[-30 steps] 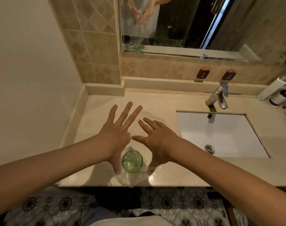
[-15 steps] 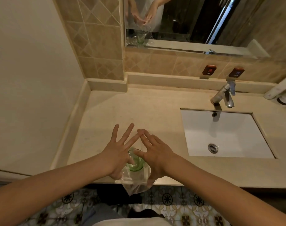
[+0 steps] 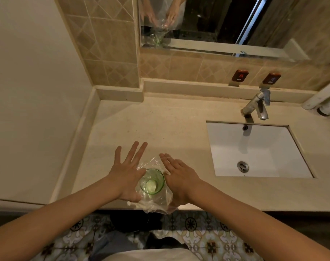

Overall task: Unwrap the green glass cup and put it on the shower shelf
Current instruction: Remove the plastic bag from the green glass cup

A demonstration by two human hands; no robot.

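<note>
The green glass cup (image 3: 152, 182) stands upright near the front edge of the beige counter (image 3: 160, 125), sitting in clear plastic wrap (image 3: 157, 205) that bunches round its base and hangs over the edge. My left hand (image 3: 126, 172) lies against the cup's left side, fingers straight and spread. On the cup's right side is my right hand (image 3: 179, 176), fingers straight and pointing away from me. Both palms touch the wrap; the thumbs are partly hidden by plastic. The cup's mouth is uncovered. No shower shelf is in view.
A white rectangular sink (image 3: 254, 147) with a chrome faucet (image 3: 256, 106) sits to the right. White bottles (image 3: 326, 98) stand at the far right. A mirror (image 3: 207, 21) hangs above the tiled backsplash. A plain wall bounds the left side. Patterned floor tiles show below the counter edge.
My fingertips met over the cup half a second ago; now the hands have parted to either side, and the cup's open rim shows between them.
</note>
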